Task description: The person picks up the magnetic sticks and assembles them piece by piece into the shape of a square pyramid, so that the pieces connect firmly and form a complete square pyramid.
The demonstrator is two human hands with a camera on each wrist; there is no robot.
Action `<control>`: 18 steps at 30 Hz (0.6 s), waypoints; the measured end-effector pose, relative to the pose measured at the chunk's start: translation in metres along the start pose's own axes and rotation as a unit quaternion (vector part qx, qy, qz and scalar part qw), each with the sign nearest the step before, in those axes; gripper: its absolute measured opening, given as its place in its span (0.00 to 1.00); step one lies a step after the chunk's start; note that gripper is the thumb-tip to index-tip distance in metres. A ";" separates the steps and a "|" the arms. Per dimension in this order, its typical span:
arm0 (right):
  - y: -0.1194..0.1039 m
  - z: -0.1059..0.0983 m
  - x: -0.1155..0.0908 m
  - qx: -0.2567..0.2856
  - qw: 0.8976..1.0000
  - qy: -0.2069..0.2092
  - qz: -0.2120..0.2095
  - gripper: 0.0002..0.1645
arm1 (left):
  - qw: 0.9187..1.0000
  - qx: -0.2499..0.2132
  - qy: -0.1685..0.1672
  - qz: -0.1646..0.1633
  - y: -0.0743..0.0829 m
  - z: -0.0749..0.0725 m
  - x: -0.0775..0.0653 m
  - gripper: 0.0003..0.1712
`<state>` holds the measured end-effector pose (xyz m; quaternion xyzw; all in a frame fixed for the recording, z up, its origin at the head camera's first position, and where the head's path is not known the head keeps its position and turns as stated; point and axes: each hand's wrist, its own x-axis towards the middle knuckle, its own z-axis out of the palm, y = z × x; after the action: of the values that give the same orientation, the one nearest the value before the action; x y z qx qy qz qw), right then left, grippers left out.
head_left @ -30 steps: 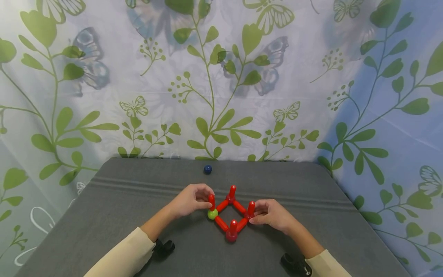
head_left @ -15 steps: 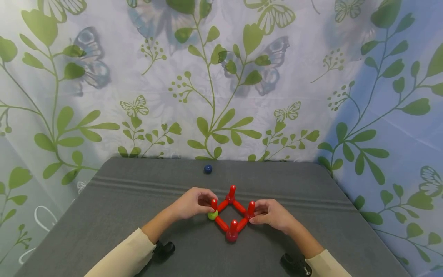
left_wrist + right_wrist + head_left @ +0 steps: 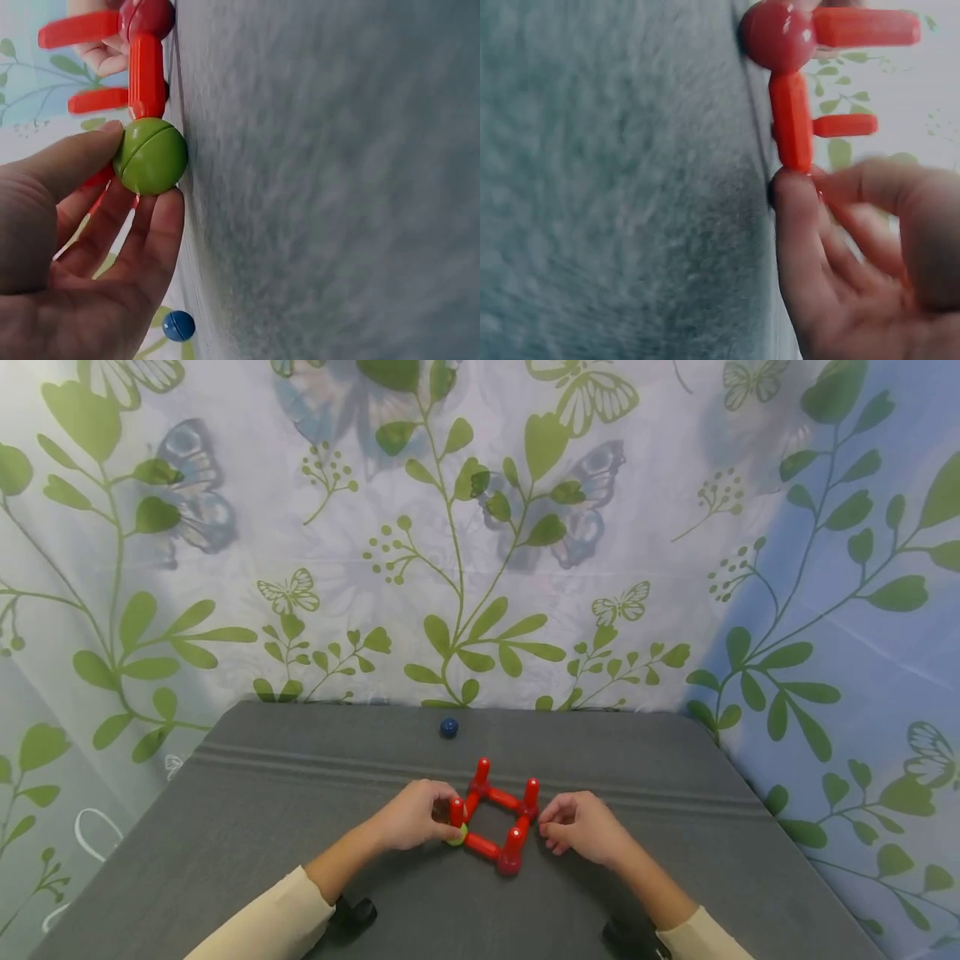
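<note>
A square frame of red rods [image 3: 482, 845] lies on the table, with dark red balls [image 3: 510, 862] at three corners and a green ball [image 3: 457, 837] at the left one. A red rod stands upright from each ball. My left hand [image 3: 414, 815] pinches the green ball between thumb and fingers, beside its upright rod [image 3: 456, 811]. In the left wrist view the thumb rests on the green ball [image 3: 151, 156] from one side, fingertips on the other. My right hand [image 3: 581, 827] is just right of the frame, fingers loosely bent; in the right wrist view its fingertips overlap a corner.
A dark blue ball [image 3: 448, 728] rests near the far edge of the grey table [image 3: 300, 810]. Behind it hangs a curtain [image 3: 480, 610] printed with leaves and butterflies. Black wrist devices [image 3: 356, 917] are under both forearms.
The red frame has turned counterclockwise as seen from above, its left corner coming nearer with my left hand. My right hand has come away from the right corner in the head view.
</note>
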<state>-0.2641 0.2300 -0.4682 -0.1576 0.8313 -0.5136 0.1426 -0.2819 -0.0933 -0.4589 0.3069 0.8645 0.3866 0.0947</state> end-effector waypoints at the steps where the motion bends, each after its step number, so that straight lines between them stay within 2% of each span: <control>1: -0.001 0.001 -0.002 0.019 0.999 -0.028 -0.001 0.08 | 1.000 0.006 0.003 -0.001 0.001 0.001 -0.002 0.10; 4: -0.003 0.004 -0.007 0.055 0.993 -0.104 -0.012 0.15 | 1.000 0.010 0.005 -0.004 0.005 0.004 -0.006 0.11; 6: -0.006 0.007 -0.010 0.053 0.991 -0.124 -0.021 0.19 | 1.000 0.009 0.005 -0.002 0.009 0.006 -0.008 0.12; 10: -0.011 0.012 -0.013 0.018 0.994 -0.101 -0.028 0.21 | 1.000 0.002 0.003 0.001 0.013 0.009 -0.011 0.13; 14: -0.014 0.015 -0.012 -0.013 0.997 -0.069 -0.034 0.18 | 1.000 -0.003 0.007 0.004 0.015 0.011 -0.013 0.13; 18: -0.014 0.017 -0.011 -0.021 0.997 -0.063 -0.041 0.15 | 1.000 -0.005 0.009 0.010 0.015 0.012 -0.014 0.13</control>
<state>-0.2458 0.2152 -0.4621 -0.2266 0.8241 -0.4904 0.1702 -0.2596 -0.0865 -0.4576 0.3113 0.8602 0.3950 0.0843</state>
